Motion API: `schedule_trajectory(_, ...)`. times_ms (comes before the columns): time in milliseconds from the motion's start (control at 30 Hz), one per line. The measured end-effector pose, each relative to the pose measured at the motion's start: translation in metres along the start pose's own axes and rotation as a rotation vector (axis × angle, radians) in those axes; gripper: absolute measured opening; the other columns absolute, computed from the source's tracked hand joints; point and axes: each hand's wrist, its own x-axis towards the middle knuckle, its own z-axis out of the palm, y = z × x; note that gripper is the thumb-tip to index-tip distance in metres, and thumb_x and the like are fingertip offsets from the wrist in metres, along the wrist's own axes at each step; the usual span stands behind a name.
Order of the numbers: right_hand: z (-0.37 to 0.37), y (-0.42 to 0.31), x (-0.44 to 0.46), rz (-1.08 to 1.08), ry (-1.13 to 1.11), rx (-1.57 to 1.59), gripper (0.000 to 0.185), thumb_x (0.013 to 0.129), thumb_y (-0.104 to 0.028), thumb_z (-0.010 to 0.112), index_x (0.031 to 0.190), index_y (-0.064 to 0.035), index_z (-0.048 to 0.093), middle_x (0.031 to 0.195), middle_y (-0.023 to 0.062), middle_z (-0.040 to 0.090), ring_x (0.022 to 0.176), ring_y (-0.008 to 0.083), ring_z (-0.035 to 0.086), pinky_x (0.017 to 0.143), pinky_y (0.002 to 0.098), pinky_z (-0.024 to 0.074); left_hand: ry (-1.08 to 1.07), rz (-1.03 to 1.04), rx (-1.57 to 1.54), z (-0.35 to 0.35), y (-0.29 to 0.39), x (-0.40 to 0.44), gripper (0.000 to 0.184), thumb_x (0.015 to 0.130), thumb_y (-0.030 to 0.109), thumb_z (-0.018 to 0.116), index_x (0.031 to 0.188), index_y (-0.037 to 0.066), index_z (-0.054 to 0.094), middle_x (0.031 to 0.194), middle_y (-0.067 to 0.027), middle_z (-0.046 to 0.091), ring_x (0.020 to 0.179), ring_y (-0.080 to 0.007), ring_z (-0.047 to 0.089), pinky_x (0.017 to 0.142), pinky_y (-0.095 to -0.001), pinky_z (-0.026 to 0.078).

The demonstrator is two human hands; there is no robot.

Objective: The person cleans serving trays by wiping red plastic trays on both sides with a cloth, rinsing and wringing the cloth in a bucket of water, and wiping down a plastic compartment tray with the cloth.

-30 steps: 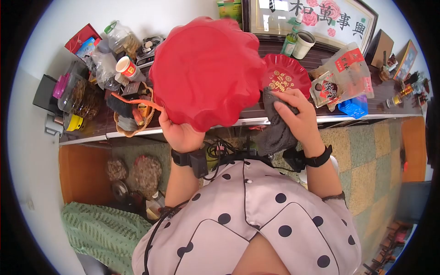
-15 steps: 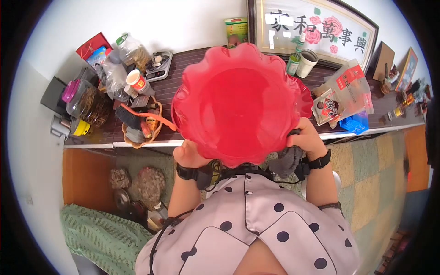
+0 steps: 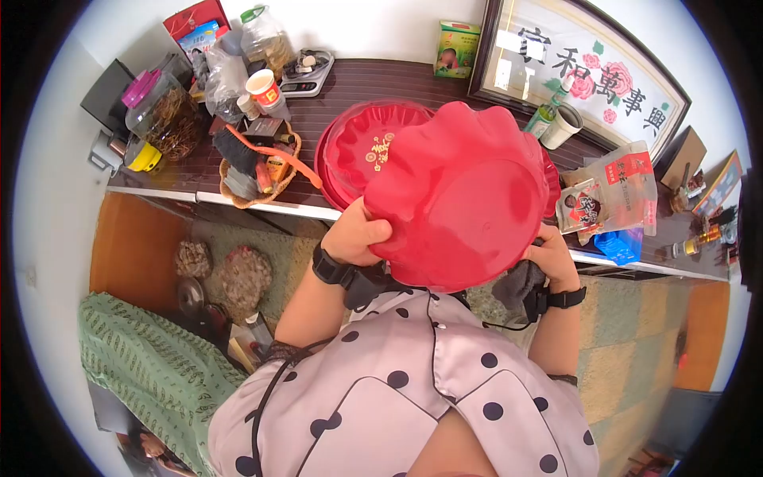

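Up in front of my chest is a red plastic plate with a scalloped rim, tilted, its plain surface facing me. My left hand grips its left edge, thumb on the near face. At the lower right edge, my right hand pinches the rim and also holds a dark grey cloth that hangs below the plate. Behind it on the table lies another red scalloped plate with gold characters in it; part of it is hidden by the held one.
The dark table carries a wicker basket with a brush, a jar with a pink lid, a paper cup, and a small scale. On the right are a green bottle, a white cup and a plastic food bag.
The held plate has moved right and tilted, uncovering the gold-marked plate behind it. My left hand has risen along its left edge. The view has shifted, with table items sitting higher.
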Motion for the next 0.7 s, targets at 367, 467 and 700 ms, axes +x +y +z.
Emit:
schedule_trajectory(367,-0.005,-0.009,-0.012,0.159,0.578,-0.172,0.040,0.083,-0.017,0.073,0.119,-0.0025,0.062,0.109,0.0063,0.063,0.097,0.0140,0.059,0.083,0.0260,0.0475,0.176,0.075,0.269,0.002,-0.005,-0.008,0.035,0.088,0.000,0.064,0.122,0.000,0.057,0.118,-0.0070,0.062,0.109,-0.0161,0.058,0.094,-0.0334,0.047)
schedule_trajectory(467,0.001,-0.031,-0.016,0.053,0.580,0.254,0.051,0.085,-0.018,0.072,0.129,-0.0012,0.053,0.121,0.0105,0.057,0.103,0.0165,0.058,0.087,0.0280,0.0484,0.206,0.127,0.365,0.004,-0.006,-0.009,0.040,0.087,-0.003,0.063,0.125,0.000,0.053,0.118,-0.0067,0.062,0.110,-0.0156,0.057,0.094,-0.0328,0.047)
schedule_trajectory(700,0.049,-0.094,0.000,-0.139,0.662,0.218,0.053,0.082,-0.013,0.073,0.130,-0.0019,0.053,0.119,0.0101,0.057,0.103,0.0159,0.058,0.089,0.0273,0.0473,0.252,0.173,0.684,0.029,-0.021,0.000,0.052,0.087,-0.003,0.060,0.134,-0.002,0.038,0.118,-0.0089,0.060,0.109,-0.0154,0.057,0.095,-0.0327,0.046)
